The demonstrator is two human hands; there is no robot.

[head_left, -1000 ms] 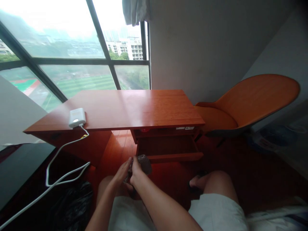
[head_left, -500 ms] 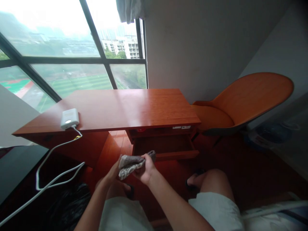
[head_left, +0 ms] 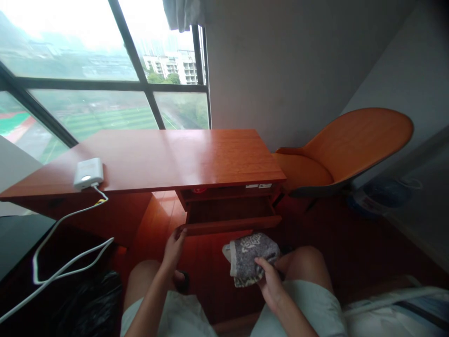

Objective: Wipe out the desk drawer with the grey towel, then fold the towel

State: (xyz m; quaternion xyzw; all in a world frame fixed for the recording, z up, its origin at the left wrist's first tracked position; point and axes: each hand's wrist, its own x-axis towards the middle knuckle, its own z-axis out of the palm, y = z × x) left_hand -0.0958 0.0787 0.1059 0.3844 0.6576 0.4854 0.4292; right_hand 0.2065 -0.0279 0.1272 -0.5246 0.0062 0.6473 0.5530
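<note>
A grey patterned cloth (head_left: 253, 257), folded and with a pale edge, is held by my right hand (head_left: 271, 283), thumb on top, above my right knee. My left hand (head_left: 175, 247) is at the left front corner of a pulled-out drawer (head_left: 233, 225), its fingers closed around or against the corner. The drawer sits under the right half of a reddish wooden desk (head_left: 196, 161). Its visible inside is dark.
A white device (head_left: 89, 173) with a white cable (head_left: 73, 216) lies on the desk's left. An orange chair (head_left: 361, 142) stands to the right, by a large water bottle (head_left: 384, 194). A black plastic bag (head_left: 93, 299) is at the lower left.
My left hand has let go of the cloth and moved to the drawer's left corner. My right hand has carried the cloth to the right, and its patterned face now shows. The view has shifted slightly right.
</note>
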